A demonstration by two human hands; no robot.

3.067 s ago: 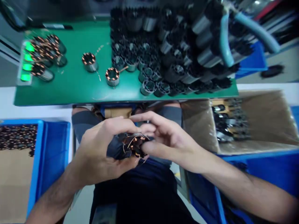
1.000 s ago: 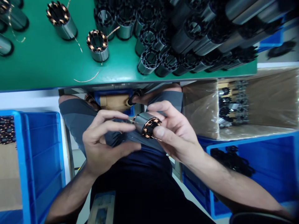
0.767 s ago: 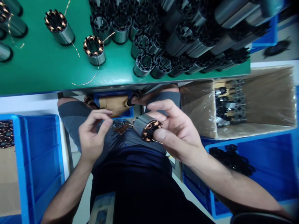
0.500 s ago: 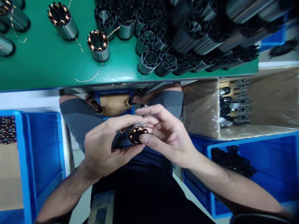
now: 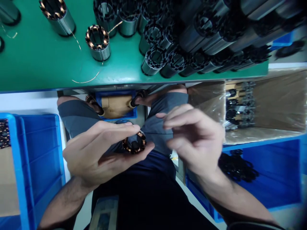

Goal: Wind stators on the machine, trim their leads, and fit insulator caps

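My left hand [image 5: 96,148] grips a copper-wound motor stator [image 5: 134,149] between its thumb and fingers, over my lap. The stator's wound end faces up towards me, while most of its body is hidden. To the right, my right hand [image 5: 198,137] is apart from the stator, blurred by motion. Its fingers are bent, with a gap between thumb and fingertips and nothing visible there. On the green table [image 5: 43,70] stands another copper-wound stator [image 5: 99,52], and a second wound stator [image 5: 62,25] is farther left.
Many stators without visible copper [image 5: 153,67] crowd the table's right side, some stacked. A loose copper wire [image 5: 86,82] lies near the table edge. At right are a plastic-lined carton [image 5: 278,105] and a blue crate [image 5: 275,172] with black parts [image 5: 237,166]. Another blue crate [image 5: 45,159] stands left.
My right hand has let go of the stator and moved right. My left hand has shifted slightly left, still with the stator. The view has moved a little.
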